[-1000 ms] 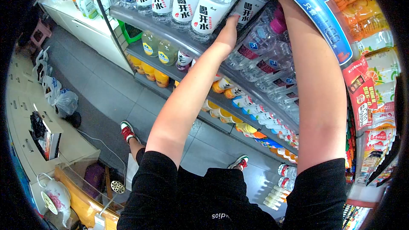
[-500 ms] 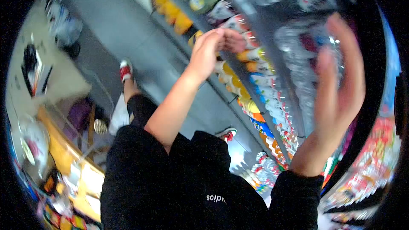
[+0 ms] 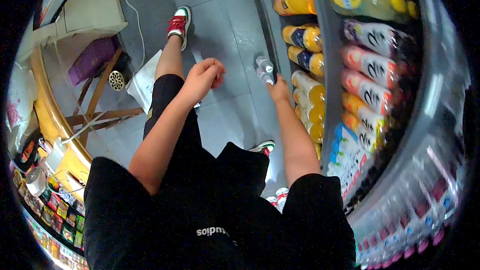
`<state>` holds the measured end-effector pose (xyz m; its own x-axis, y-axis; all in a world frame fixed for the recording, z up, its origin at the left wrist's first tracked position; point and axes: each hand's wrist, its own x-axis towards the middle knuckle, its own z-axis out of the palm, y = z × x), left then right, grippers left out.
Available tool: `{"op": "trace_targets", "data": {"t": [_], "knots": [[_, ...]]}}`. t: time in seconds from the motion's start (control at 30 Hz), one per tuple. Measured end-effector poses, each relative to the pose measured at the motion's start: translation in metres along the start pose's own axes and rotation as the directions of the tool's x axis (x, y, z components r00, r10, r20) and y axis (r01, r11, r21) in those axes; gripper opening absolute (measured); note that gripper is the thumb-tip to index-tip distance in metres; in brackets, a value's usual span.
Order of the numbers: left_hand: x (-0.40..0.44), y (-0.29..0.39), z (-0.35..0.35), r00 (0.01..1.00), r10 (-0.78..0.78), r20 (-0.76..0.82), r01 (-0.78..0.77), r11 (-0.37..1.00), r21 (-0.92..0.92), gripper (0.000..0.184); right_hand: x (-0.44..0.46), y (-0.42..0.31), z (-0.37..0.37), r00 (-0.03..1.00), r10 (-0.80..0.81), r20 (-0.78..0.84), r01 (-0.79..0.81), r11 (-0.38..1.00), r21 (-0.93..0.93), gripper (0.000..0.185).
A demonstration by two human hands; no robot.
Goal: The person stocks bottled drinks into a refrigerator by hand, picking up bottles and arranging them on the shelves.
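Observation:
My right hand (image 3: 279,90) is closed around clear plastic water bottles (image 3: 264,70), apparently two held together, low over the floor beside the shelf. Its fingertips are partly hidden behind the bottles. To the left, my left hand (image 3: 204,77) hangs in the air with its fingers curled in, and nothing shows in it. Close to my right arm, yellow-drink bottles (image 3: 309,100) stand in a row on the lowest shelf. Behind them, bottles with white and pink labels (image 3: 367,72) line a higher shelf.
Orange-drink bottles (image 3: 295,1) fill the shelf's far end; clear bottles (image 3: 405,225) with pinkish caps line the right. A wooden-edged counter (image 3: 62,115) curves along the left, with small colourful packets (image 3: 60,210) near it. A white cable (image 3: 137,15) and a white sheet (image 3: 145,82) lie near my foot.
My right hand has come down from the upper shelf and now holds clear bottles low. My left hand has moved left, away from the shelf, and curled. The view has turned.

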<state>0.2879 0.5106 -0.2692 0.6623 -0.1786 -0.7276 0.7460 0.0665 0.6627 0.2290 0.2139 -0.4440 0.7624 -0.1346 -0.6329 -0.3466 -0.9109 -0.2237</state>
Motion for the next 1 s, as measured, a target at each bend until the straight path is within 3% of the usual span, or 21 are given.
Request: {"op": "trace_targets", "data": {"t": [0.07, 0.1, 0.23, 0.33, 0.4, 0.47, 0.5, 0.53, 0.57, 0.6, 0.63, 0.67, 0.73, 0.8, 0.87, 0.93, 1.0], "knots": [[0.000, -0.010, -0.007, 1.000, 0.021, 0.001, -0.021, 1.000, 0.003, 0.017, 0.025, -0.015, 0.024, 0.987, 0.160, 0.023, -0.159, 0.986, -0.047, 0.063], [0.000, -0.012, -0.010, 1.000, 0.018, -0.006, -0.018, 1.000, 0.002, 0.017, 0.033, -0.020, 0.028, 0.980, 0.198, 0.028, -0.199, 0.978, 0.063, 0.061], [-0.005, -0.024, -0.019, 0.997, 0.014, -0.079, -0.016, 0.999, -0.029, 0.015, 0.064, -0.037, 0.051, 0.937, 0.349, 0.002, -0.349, 0.937, -0.013, 0.061], [-0.002, -0.028, -0.023, 0.995, 0.042, -0.092, -0.047, 0.998, -0.050, 0.014, 0.090, -0.015, 0.063, 0.956, 0.294, 0.013, -0.294, 0.955, 0.024, 0.049], [-0.006, -0.025, -0.021, 0.994, 0.057, -0.088, -0.064, 0.995, -0.072, 0.013, 0.066, -0.037, 0.031, 0.961, 0.277, -0.015, -0.277, 0.960, -0.026, 0.049], [-0.010, -0.016, -0.014, 0.993, 0.074, -0.095, -0.068, 0.995, 0.067, 0.012, 0.040, -0.042, -0.003, 0.986, 0.154, -0.068, -0.157, 0.987, -0.028, 0.041], [-0.013, -0.005, -0.010, 0.997, 0.058, -0.053, -0.049, 0.987, 0.155, 0.021, 0.016, -0.046, -0.030, 0.980, 0.177, -0.089, -0.180, 0.983, -0.032, 0.041], [-0.016, 0.000, -0.005, 0.998, 0.063, -0.014, -0.060, 0.986, 0.154, 0.021, -0.015, -0.049, -0.060, 0.993, 0.069, -0.096, -0.069, 0.998, -0.004, 0.040], [-0.019, 0.004, 0.003, 0.956, 0.282, 0.075, -0.285, 0.848, 0.446, 0.032, -0.051, -0.056, -0.093, 0.993, -0.036, -0.114, 0.039, 0.999, 0.025, 0.038], [-0.020, 0.015, 0.011, 0.851, 0.475, 0.225, -0.492, 0.569, 0.659, 0.043, -0.087, -0.063, -0.127, 0.987, -0.088, -0.136, 0.099, 0.992, 0.081, 0.038], [-0.025, 0.030, 0.027, 0.842, 0.411, 0.349, -0.519, 0.445, 0.730, 0.064, -0.119, -0.071, -0.159, 0.974, -0.150, -0.170, 0.173, 0.977, 0.128, 0.038], [-0.032, 0.050, 0.042, 0.807, 0.446, 0.388, -0.569, 0.412, 0.711, 0.064, -0.150, -0.089, -0.200, 0.971, -0.174, -0.166, 0.202, 0.965, 0.169, 0.036], [-0.052, 0.079, 0.076, 0.628, 0.529, 0.571, -0.751, 0.221, 0.622, 0.065, -0.208, -0.111, -0.264, 0.957, -0.234, -0.174, 0.272, 0.930, 0.246, 0.029], [-0.069, 0.095, 0.110, 0.518, 0.601, 0.609, -0.825, 0.163, 0.540, 0.068, -0.253, -0.121, -0.311, 0.926, -0.303, -0.224, 0.368, 0.855, 0.366, 0.030], [-0.097, 0.104, 0.134, 0.608, 0.330, 0.722, -0.773, 0.453, 0.444, 0.068, -0.291, -0.114, -0.339, 0.884, -0.351, -0.308, 0.436, 0.856, 0.278, 0.030], [-0.122, 0.116, 0.156, 0.598, 0.384, 0.704, -0.784, 0.462, 0.415, 0.069, -0.327, -0.120, -0.364, 0.823, -0.419, -0.384, 0.512, 0.840, 0.182, 0.030], [-0.142, 0.131, 0.173, 0.452, 0.574, 0.683, -0.884, 0.394, 0.253, 0.067, -0.355, -0.132, -0.388, 0.792, -0.343, -0.505, 0.467, 0.873, 0.138, 0.030]]}}
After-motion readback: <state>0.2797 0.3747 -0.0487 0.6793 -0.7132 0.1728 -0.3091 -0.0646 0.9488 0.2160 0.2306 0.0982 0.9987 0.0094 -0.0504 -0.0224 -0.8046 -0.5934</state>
